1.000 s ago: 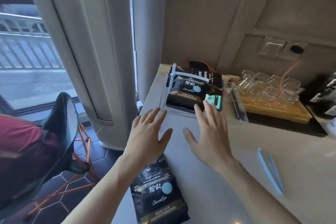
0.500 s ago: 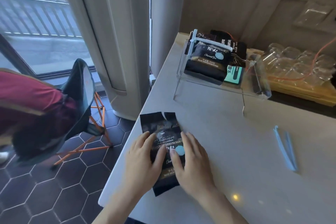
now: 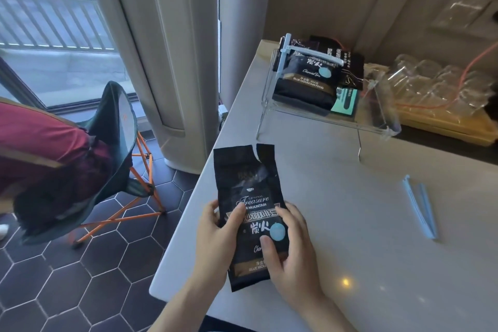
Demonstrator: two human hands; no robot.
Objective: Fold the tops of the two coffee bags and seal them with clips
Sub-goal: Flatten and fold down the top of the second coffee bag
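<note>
Two hands: both grip one black coffee bag near the table's front-left edge.
Left hand: wrapped round the bag's left side, thumb across the front by the printed lettering, other fingers tucked behind the edge.
Right hand: closed on the bag's right side, thumb pressed on the front just below the pale blue round sticker, other fingers curled along the right edge.
Bag position: between the two palms, lower half covered by the hands, upper half sticking out past the fingertips toward the stand; whether its bottom rests on the table or is lifted cannot be told.
Bag material: glossy, crinkled black foil with white and gold print; flat and rectangular, its unfolded top edge split by a ragged tear.
Second bag: same black foil, plump, lying on the clear stand at the far side, well apart from the hands, with a white clip across its top.
Stand: transparent acrylic shelf on thin legs.
Loose clip: pale blue plastic, long and slim, its two arms spread in a narrow V, flat on the table to the right of the hands, untouched.
Table: smooth, pale grey, matte, with a rounded front-left corner.
</note>
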